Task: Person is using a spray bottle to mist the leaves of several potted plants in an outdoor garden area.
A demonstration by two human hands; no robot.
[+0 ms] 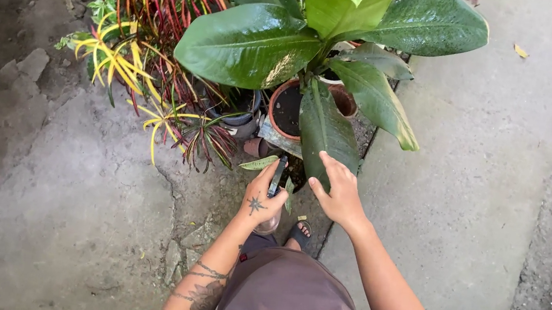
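Drooping leaf [323,136] of the big potted plant, dark green and glossy, hanging down over the rim of the terracotta pot [282,92], its tip close to the ground between the two hands

Right hand [335,193] laid against the lower end of that leaf, fingers stretched out and spread, index finger pointing up along the blade; grip loose, touching rather than pinching

Left hand [263,198], marked with a small star tattoo on its back, closed around a slim dark tool [277,176] standing upright out of the fist, just beside the leaf's left edge; kind of tool too small to tell; grip pressed together on the handle

Small pale green leaf [258,163] lying flat just above the left hand's knuckles, whether held or resting on the ground not clear

Above, broad shiny leaves [250,45] fanning out from the same pot, one lighter, yellow-green leaf [348,7] at the centre

To the left, a croton [141,29] with narrow red, yellow and green strap leaves, in a dark pot [239,113] just beside the terracotta one

Below, a brown garment [290,302] over the knees and a sandalled foot [298,234] showing between the forearms

Cracked concrete ground [77,201] on the left, smoother concrete path [489,165] on the right, both pots sitting along the seam between them
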